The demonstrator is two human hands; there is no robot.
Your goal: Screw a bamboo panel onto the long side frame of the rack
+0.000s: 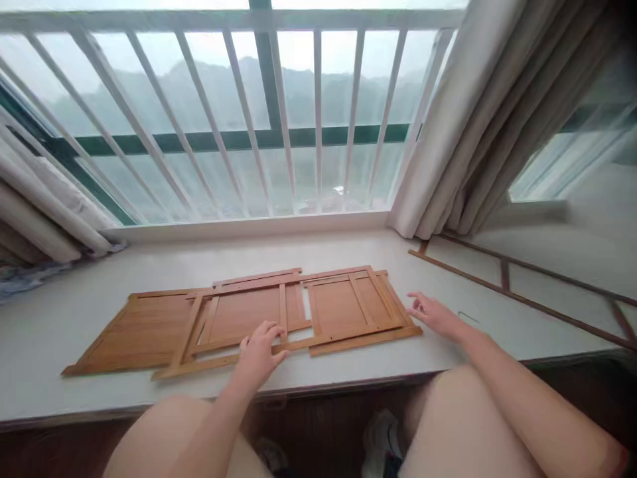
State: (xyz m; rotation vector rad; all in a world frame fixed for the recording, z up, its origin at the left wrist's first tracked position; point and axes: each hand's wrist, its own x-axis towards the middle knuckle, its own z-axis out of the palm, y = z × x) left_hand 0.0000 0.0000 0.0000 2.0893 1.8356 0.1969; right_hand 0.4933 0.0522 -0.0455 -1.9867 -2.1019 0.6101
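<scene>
My left hand (261, 350) is over the front rail of a wooden ladder-like frame (294, 345). Its fingers and thumb are apart on either side of the rail; whether they touch it is hard to see. The frame lies flat across wooden panels, among them a plain panel (144, 330) on the left, a framed middle panel (249, 309) and a right panel (336, 303). Just off the right end of this stack, my right hand (434, 317) has its fingers apart and holds nothing.
Everything lies on a white window ledge (358, 244). On the right, a longer ladder-like wooden frame (505, 275) leans toward the wall. Behind are window bars (318, 119), with curtains (448, 153) at both sides. A thin bent metal piece (468, 317) lies near my right wrist.
</scene>
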